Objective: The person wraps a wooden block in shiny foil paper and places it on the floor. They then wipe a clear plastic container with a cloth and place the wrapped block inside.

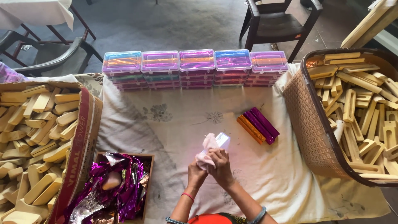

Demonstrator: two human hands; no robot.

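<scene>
Both my hands meet over the white cloth-covered table [174,124], near its front middle. My left hand [196,171] and my right hand [219,165] together grip a small clear plastic box [223,140] and a pale pink cloth [207,148] pressed against it. The cloth hides part of the box. A few foil-wrapped bars [258,124], orange and purple, lie on the table just right of my hands.
Stacks of clear plastic boxes [195,68] with coloured contents line the far edge. A cardboard box [85,137] of wooden pieces stands left, a woven basket [306,120] of wooden pieces right. A small box of purple foil [120,182] sits front left. Chairs stand beyond.
</scene>
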